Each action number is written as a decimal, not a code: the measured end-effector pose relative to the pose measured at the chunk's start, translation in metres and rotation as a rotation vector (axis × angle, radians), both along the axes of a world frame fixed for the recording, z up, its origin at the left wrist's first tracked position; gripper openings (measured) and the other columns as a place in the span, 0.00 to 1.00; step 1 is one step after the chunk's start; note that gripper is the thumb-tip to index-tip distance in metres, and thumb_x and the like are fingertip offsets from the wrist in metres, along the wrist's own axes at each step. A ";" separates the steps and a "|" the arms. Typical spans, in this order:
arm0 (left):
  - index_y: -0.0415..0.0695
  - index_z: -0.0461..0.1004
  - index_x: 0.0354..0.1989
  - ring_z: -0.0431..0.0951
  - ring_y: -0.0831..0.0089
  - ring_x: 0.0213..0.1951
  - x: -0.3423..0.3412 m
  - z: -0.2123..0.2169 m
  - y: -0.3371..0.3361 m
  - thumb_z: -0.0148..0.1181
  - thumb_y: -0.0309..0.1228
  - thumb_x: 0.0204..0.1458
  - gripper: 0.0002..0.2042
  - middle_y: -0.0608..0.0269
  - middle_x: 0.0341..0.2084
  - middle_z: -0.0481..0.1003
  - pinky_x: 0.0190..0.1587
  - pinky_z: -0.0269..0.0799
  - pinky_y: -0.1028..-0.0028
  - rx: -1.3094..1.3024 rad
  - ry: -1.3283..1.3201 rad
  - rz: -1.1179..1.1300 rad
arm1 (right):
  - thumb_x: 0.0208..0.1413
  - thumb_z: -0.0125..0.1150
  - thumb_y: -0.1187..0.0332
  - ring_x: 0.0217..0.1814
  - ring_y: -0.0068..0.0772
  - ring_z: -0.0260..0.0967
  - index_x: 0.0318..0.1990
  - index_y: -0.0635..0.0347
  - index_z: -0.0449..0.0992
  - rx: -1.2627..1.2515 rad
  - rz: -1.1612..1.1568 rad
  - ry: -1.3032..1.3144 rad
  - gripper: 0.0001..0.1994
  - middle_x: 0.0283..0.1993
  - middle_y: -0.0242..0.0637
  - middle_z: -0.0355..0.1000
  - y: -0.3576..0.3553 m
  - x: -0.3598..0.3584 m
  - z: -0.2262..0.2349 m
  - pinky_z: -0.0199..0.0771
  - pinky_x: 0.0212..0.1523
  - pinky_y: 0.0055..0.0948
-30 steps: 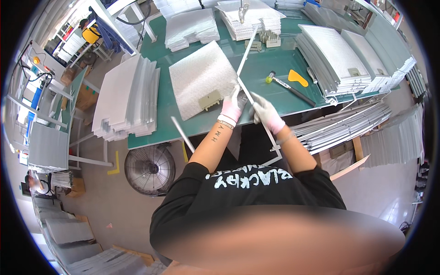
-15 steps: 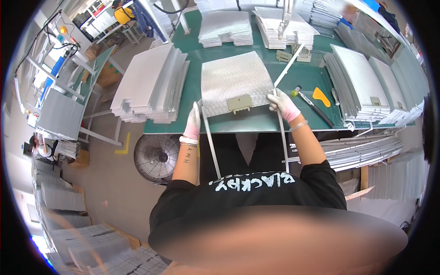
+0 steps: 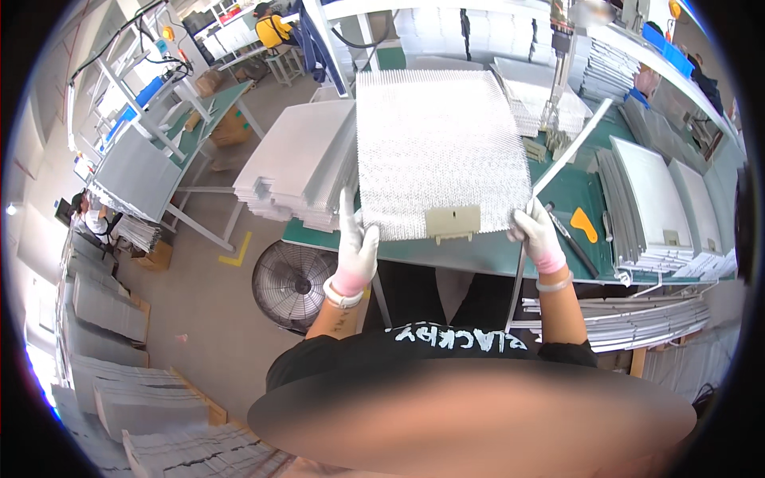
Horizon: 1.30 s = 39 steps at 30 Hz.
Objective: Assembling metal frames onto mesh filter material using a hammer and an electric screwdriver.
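Note:
A silvery mesh panel (image 3: 438,143) is held up over the front of the green table, its near edge toward me. A grey-beige plastic plate (image 3: 453,221) sits at the middle of that edge. My left hand (image 3: 356,253), in a white glove, pinches the near left corner, its fingers along the side. Gloved too, my right hand (image 3: 539,237) is closed on the near right corner. A pale metal strip (image 3: 572,151) slants up and away beside the right hand. Thin metal strips (image 3: 517,291) also run down toward my body below both hands; whether they join is hidden.
Stacked panels stand left (image 3: 299,155) and right (image 3: 649,191) on the green table (image 3: 570,187). A yellow scraper (image 3: 584,225) and a dark-handled hammer (image 3: 575,248) lie right. A floor fan (image 3: 295,285) is below left. A person in yellow (image 3: 271,30) sits farther back.
The mesh panel has risen closer to me and looks larger. My left hand has shifted onto its near left corner, and the head view has turned slightly left.

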<state>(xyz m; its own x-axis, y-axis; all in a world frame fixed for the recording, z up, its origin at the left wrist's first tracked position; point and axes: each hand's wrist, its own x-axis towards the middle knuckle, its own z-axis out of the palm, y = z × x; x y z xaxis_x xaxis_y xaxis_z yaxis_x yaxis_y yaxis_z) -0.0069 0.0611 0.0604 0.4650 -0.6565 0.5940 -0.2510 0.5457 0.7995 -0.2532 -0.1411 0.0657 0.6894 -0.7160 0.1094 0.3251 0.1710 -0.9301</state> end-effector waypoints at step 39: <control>0.32 0.63 0.58 0.73 0.67 0.53 0.087 0.037 -0.080 0.58 0.24 0.47 0.27 0.56 0.50 0.72 0.58 0.67 0.67 0.008 0.041 -0.319 | 0.53 0.54 0.77 0.52 0.24 0.67 0.53 0.69 0.69 -0.508 -0.326 -0.108 0.18 0.50 0.36 0.71 -0.047 0.027 0.056 0.64 0.58 0.27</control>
<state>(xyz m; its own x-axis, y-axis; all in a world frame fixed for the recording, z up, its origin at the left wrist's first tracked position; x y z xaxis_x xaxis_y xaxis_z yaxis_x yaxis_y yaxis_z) 0.0804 -0.0192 0.0973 0.2587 -0.7777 0.5729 -0.0355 0.5851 0.8102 -0.2259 -0.1883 0.1215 0.4095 -0.7285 0.5492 0.3833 -0.4089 -0.8281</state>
